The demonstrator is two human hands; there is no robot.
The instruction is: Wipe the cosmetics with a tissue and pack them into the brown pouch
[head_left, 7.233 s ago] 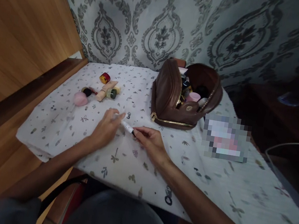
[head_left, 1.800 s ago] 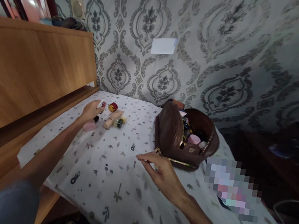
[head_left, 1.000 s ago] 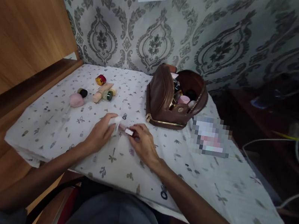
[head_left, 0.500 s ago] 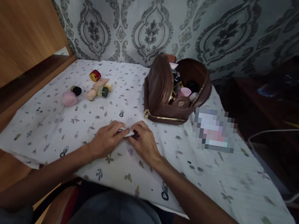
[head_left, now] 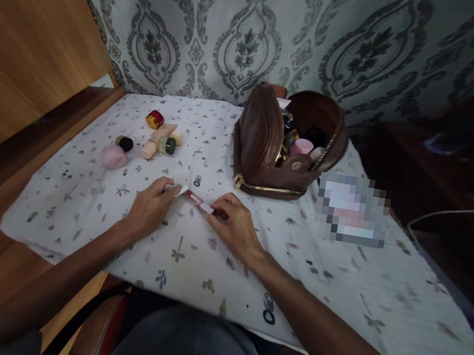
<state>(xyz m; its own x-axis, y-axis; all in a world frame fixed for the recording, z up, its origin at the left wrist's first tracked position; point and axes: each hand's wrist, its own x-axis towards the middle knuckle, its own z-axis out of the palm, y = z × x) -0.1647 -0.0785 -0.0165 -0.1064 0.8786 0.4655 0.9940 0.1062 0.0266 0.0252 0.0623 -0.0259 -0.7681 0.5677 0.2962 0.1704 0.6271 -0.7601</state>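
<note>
My right hand is closed around the dark end of a slim lip gloss tube, reddish and clear with a pale band. The tube points left, its dark red end near my left hand. Those left fingers are pinched on a small white piece that looks like a tissue, just beside the tube's end. Whether tissue and tube touch I cannot tell. Both hands are low over the patterned white cloth.
A brown zip bag stands open behind my right hand, full of cosmetics. At the left lie a pink sponge, a red-and-gold jar, a beige tube and small dark-capped jars. A blurred-out flat object lies right.
My hands have moved apart, the left one going left with the white piece. The lip gloss tube now shows between them, held in my right hand. The view has shifted slightly.
</note>
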